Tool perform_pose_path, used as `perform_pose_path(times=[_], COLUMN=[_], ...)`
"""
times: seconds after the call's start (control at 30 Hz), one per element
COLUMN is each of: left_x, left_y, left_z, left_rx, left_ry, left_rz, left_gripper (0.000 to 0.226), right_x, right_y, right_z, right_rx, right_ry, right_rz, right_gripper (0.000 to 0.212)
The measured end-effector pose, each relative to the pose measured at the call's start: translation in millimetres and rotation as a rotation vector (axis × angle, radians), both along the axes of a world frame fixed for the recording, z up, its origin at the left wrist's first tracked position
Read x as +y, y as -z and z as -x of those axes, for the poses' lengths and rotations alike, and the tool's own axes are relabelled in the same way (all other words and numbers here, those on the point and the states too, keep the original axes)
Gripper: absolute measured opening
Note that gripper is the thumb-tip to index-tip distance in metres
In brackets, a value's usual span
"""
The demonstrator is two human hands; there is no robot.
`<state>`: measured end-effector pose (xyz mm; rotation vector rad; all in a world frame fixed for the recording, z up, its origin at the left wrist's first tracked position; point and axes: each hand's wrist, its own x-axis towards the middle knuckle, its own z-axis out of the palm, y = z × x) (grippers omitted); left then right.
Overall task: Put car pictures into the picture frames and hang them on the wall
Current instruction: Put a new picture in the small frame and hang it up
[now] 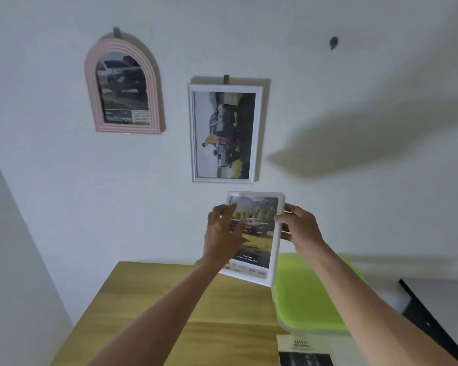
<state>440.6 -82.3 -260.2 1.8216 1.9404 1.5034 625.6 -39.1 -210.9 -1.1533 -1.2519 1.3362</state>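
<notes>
White frame [275,249] between both hands' fingers [282,220]

Bystanders below the wall
A wooden tabletop [148,307] stands against the wall, a lime-green lidded box [310,297] on its right side; a printed leaflet [299,350] headed "SAFETY" lies just before the box.

Matt white wall [328,101], glossy white plastic frame [275,249]; wood-grain table [148,299], smooth green plastic lid [307,294]
</notes>
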Motion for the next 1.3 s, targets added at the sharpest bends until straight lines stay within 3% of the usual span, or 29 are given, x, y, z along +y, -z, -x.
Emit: perform_pose_path(times=[0.1,0.23,0.3,0.4,0.57,0.7,0.83,0.93,1.07,1.17,1.3], left_x=[12.2,20.4,27.5,45.3,93.2,135.9,179.5,202.9,231.0,244.7,256.0], left_y=[-36.8,-83.2,-101.4,-125.9,-165.3,-206.9,-251.3,-278.2,-302.7,-311.2,-313.5], left_z=[0.6,-15.5,-26.3,-40.5,-53.7,-68.1,-81.8,-88.9,-89.7,-91.6,-92.4], left_rx=[-0.111,-0.296,-0.35,-0.398,-0.346,-0.325,-0.217,-0.11,-0.005,-0.029,0.059], left_ry=[-0.018,0.13,0.173,0.198,0.251,0.267,0.248,0.201,0.134,0.129,0.068], left_rz=[0.123,0.086,0.042,0.003,-0.05,-0.115,-0.194,-0.252,-0.301,-0.323,-0.352], left_gripper=[0.052,0.024,0.02,0.018,0.021,0.03,0.014,0.016,0.019,0.039,0.025], right_x=[5.8,19.3,30.5,50.3,88.3,126.9,173.5,201.1,229.3,244.3,260.9], right_y=[-19.8,-45.0,-56.5,-77.6,-122.4,-164.8,-208.9,-234.7,-250.6,-253.2,-251.3], right_z=[-32.5,-66.5,-78.3,-92.2,-116.1,-130.6,-142.1,-143.8,-140.0,-137.2,-134.5], right_rx=[0.108,0.121,0.06,-0.19,-0.257,-0.191,-0.165,-0.181,-0.196,-0.221,-0.213], right_ry=[-0.045,-0.052,-0.031,0.013,-0.043,0.07,0.2,0.263,0.316,0.353,0.363], right_rz=[-0.042,-0.13,-0.215,-0.386,-0.467,-0.549,-0.639,-0.701,-0.761,-0.772,-0.781], right_gripper=[0.037,0.035,0.035,0.041,0.054,0.048,0.046,0.041,0.038,0.039,0.042])
